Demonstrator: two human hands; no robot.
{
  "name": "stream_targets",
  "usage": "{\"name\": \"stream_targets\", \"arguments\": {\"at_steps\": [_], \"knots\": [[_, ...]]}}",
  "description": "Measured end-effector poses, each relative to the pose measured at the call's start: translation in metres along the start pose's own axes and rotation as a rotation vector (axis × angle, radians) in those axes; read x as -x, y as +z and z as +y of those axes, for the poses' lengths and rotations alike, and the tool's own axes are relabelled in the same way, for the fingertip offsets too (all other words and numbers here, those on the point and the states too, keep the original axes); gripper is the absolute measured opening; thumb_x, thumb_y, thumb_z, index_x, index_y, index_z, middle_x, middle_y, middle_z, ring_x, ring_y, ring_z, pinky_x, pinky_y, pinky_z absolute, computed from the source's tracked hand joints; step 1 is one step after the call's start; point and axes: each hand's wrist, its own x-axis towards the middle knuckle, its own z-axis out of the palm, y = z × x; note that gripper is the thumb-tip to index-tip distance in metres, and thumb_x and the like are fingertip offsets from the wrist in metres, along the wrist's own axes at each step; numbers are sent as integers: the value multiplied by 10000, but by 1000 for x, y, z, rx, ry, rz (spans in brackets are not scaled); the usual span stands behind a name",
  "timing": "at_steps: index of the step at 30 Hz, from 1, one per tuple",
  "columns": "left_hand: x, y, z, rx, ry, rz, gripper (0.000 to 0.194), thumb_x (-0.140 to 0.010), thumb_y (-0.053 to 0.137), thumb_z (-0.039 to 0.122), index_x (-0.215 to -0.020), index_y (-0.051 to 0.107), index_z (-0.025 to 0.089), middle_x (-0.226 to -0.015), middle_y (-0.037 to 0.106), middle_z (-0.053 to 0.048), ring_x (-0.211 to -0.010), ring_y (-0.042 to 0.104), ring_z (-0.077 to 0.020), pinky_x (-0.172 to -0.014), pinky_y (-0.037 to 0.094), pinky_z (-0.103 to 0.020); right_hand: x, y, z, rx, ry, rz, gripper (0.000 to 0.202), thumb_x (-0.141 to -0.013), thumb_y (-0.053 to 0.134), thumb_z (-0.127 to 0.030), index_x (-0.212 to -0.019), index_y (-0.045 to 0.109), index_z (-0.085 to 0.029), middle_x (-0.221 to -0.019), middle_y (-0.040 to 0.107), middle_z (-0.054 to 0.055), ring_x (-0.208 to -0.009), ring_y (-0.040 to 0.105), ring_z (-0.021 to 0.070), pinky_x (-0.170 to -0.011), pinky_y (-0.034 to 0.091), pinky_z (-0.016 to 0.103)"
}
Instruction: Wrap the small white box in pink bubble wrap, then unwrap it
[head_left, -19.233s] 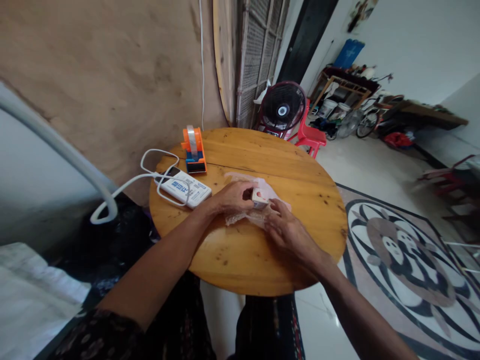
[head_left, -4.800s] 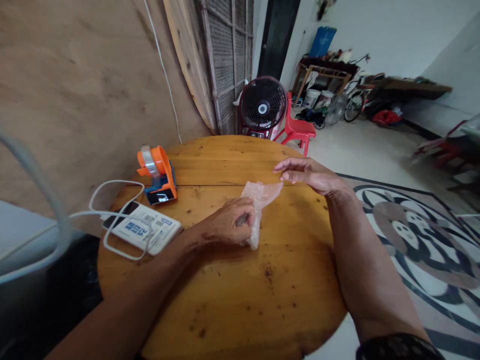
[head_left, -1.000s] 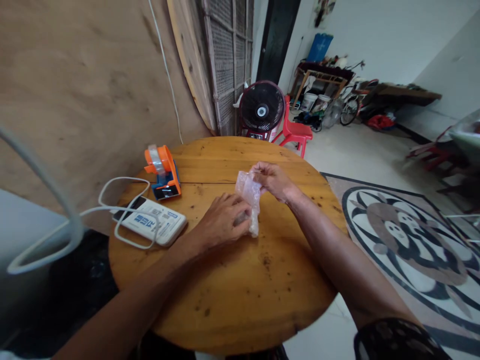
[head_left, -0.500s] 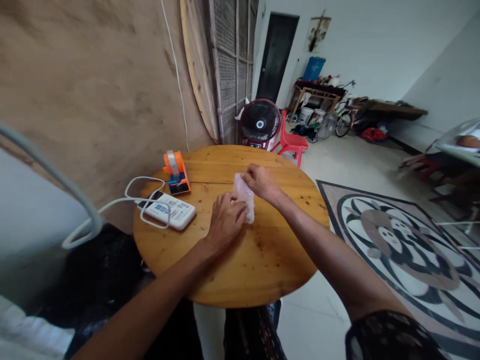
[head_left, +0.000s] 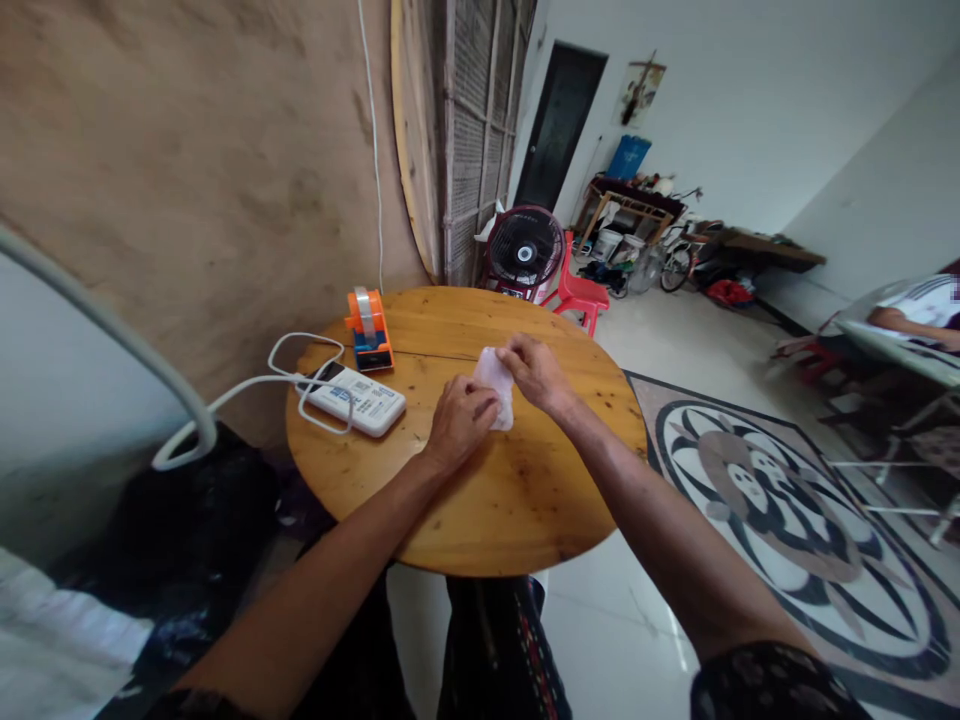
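Note:
A small, pale pinkish, see-through plastic bag (head_left: 493,378) lies on the round wooden table (head_left: 517,510), between my hands. My left hand (head_left: 459,418) rests at its left edge, fingers curled and pressed onto it. At the bag's upper right end, my right hand (head_left: 534,370) pinches the plastic between thumb and fingers. What the bag contains, if anything, cannot be made out. To the left of my left hand are a white power bank (head_left: 360,402) with a cable and an orange and blue tape dispenser (head_left: 369,330).
A white cable (head_left: 247,385) loops off the table's left side towards the wall. Beyond the far edge stand a fan (head_left: 525,250) and a red plastic chair (head_left: 581,290). At the far right a person (head_left: 919,310) sits by another table.
The view has shifted slightly, with more of the right side showing. The plastic bag looks flatter and more spread out between my hands, which keep hold of it.

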Motion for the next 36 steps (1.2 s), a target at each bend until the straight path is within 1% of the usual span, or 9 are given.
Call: {"name": "stream_targets", "arguments": {"at_steps": [2,5,8,13,18,22,25,30,36], "knots": [[0,2,-3,26,-10,13,245,-901,525,308,-1008,719,203,-997,517,-74,-1009,505,-212,-944,440,-373,6,3,3,-51,-8,7,207,-861,486,-331,-707,502,-193,-626,495,-23,-611,458,123,-591,345,243],[-1,6,-6,56,-32,48,216,-873,568,285,-1006,718,204,-980,516,-68,-989,522,-211,-934,447,-372,12,12,14,-168,-26,35,239,-859,484,-390,-710,485,-203,-638,495,-21,-616,474,129,-580,371,244],[-1,10,-9,75,-54,91,172,-835,613,244,-968,713,201,-956,522,-61,-956,534,-209,-911,453,-359,19,21,24,-258,-38,42,268,-856,493,-430,-708,489,-206,-644,486,-18,-613,475,133,-576,393,253],[1,9,-8,64,-91,110,102,-808,640,257,-888,662,199,-884,534,-41,-910,532,-211,-846,454,-340,33,27,32,-338,-55,28,292,-861,506,-464,-722,501,-208,-669,489,-14,-637,474,133,-594,409,256],[1,9,-7,38,-79,130,50,-796,622,226,-823,591,197,-879,550,-39,-920,526,-214,-831,432,-331,41,26,37,-362,-98,-8,312,-883,495,-494,-752,493,-211,-679,478,-24,-640,465,126,-621,404,257],[1,12,-10,8,-86,157,117,-790,620,244,-819,515,201,-857,549,-29,-885,520,-207,-795,422,-323,45,24,37,-332,-128,-22,314,-893,494,-499,-772,508,-209,-683,488,-21,-651,472,131,-641,404,263],[1,14,-12,15,-123,173,177,-785,633,280,-838,479,209,-854,536,-15,-847,523,-191,-757,418,-309,46,22,36,-300,-139,-28,316,-899,494,-503,-789,520,-209,-692,504,-15,-661,479,134,-652,404,266],[2,15,-11,75,-182,167,227,-784,637,290,-894,451,221,-925,540,-10,-841,541,-165,-741,422,-289,43,17,36,-276,-174,-43,302,-911,482,-477,-780,516,-208,-694,501,-14,-660,476,132,-642,394,262],[2,13,-7,61,-199,171,184,-788,613,280,-870,460,218,-886,539,-7,-801,520,-166,-715,410,-292,48,16,32,-201,-182,-54,304,-922,469,-476,-787,523,-209,-695,520,-12,-657,491,134,-655,391,262]]}}
